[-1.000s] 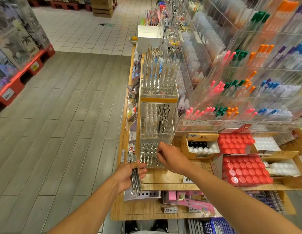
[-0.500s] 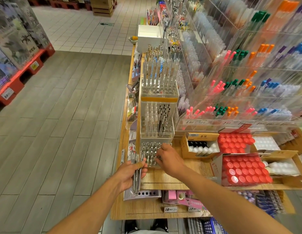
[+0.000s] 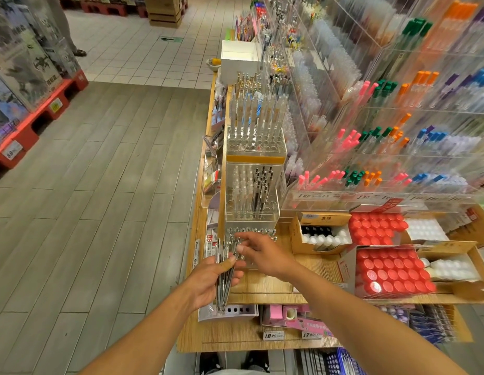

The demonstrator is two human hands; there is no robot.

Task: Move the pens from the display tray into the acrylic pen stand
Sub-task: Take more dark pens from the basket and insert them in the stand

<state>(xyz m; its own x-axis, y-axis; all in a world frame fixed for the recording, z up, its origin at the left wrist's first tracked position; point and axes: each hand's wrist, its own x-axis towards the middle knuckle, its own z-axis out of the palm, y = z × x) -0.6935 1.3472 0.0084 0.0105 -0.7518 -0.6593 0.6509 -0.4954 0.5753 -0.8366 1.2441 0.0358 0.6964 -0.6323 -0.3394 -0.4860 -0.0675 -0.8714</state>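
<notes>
My left hand (image 3: 207, 282) grips a bundle of several slim clear-and-silver pens (image 3: 222, 285), held nearly upright over the shelf's front left corner. My right hand (image 3: 265, 253) reaches left to the top of the bundle, where its thumb and forefinger pinch the tip of one pen (image 3: 236, 242). Just behind both hands stands the low acrylic pen stand (image 3: 259, 230); its holed top holds several pens and its front is partly hidden. The pale display tray (image 3: 239, 311) with round holes lies on the lower shelf under my left hand.
Two taller acrylic stands (image 3: 251, 196) full of pens rise behind the low one. Cartons of red-capped jars (image 3: 389, 272) and white bottles sit to the right. Clear wall bins of coloured markers (image 3: 384, 136) fill the right side. Open aisle floor lies left; a person's legs show far off.
My right hand left the low acrylic stand and moved left to the bundle. My left hand lifted the pens slightly up and toward the stand.
</notes>
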